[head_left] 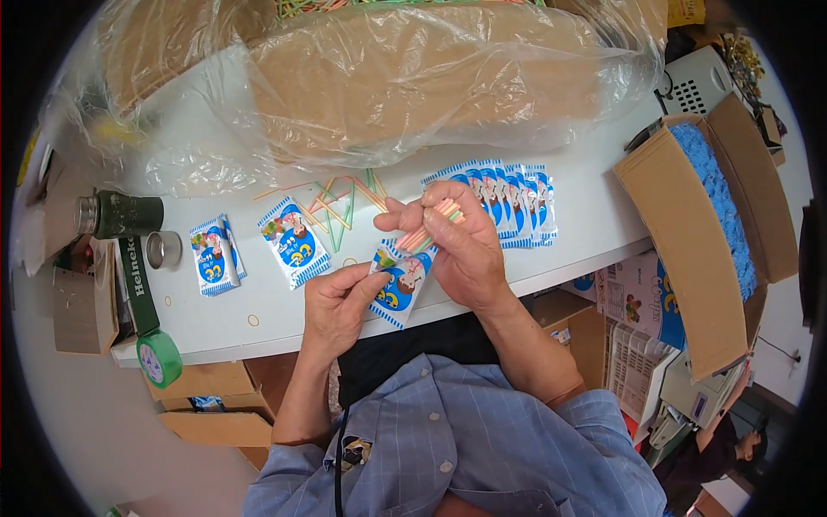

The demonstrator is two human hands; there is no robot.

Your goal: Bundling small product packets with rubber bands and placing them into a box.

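Observation:
My left hand [334, 312] pinches the edge of a blue and white printed packet [399, 291] between thumb and fingers, just above the table's front edge. Closed around a bundle of thin pastel sticks [419, 238], my right hand [472, 263] holds them slanted, their lower ends at the packet's top. Whether the ends are inside the packet I cannot tell. Loose sticks [338, 207] in pink, yellow and green lie beyond my hands. To the left lie a single packet [294, 243] and a small stack of packets [213, 256]. An overlapping row of packets [527, 207] lies behind my right hand.
A large plastic-lined cardboard box [431, 86] with more sticks spans the table's back. On the left are a dark bottle [129, 214], a round metal tin [163, 250] and green tape [159, 358]. A carton [689, 250] with blue contents stands right; a person [715, 448] is beyond.

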